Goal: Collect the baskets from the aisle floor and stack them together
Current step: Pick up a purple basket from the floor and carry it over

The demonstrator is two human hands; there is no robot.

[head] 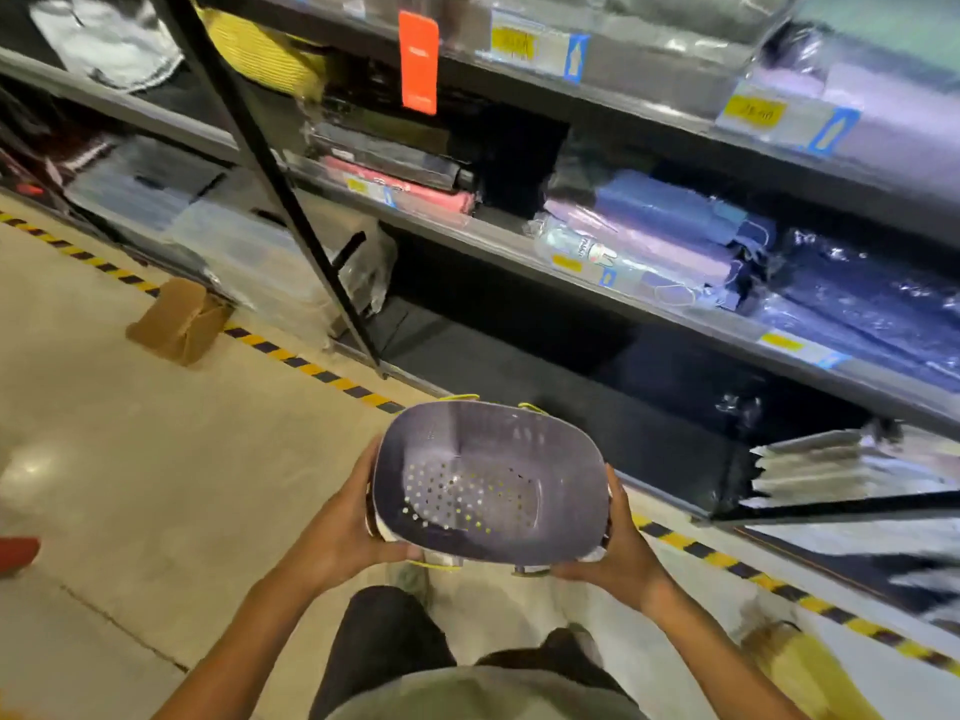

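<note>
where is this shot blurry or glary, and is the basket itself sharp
Head view: the purple basket held between the left hand and right hand is fairly sharp, with a soft sheen on its perforated bottom; the yellow object at lower right is smeared by motion blur; the plastic-wrapped packages on the shelves show glare; shelf lines bow from wide-angle distortion.

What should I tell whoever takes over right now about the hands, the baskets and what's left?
Left hand: grips the left side of the basket.
Right hand: grips its right side.
The basket is off the floor, held beside the shelves; rims showing beneath it suggest others nested under it, count unclear.
Done: at least this basket collected.
Left: no other baskets in view on the floor; check the rest of the aisle and stack any you find.
</note>
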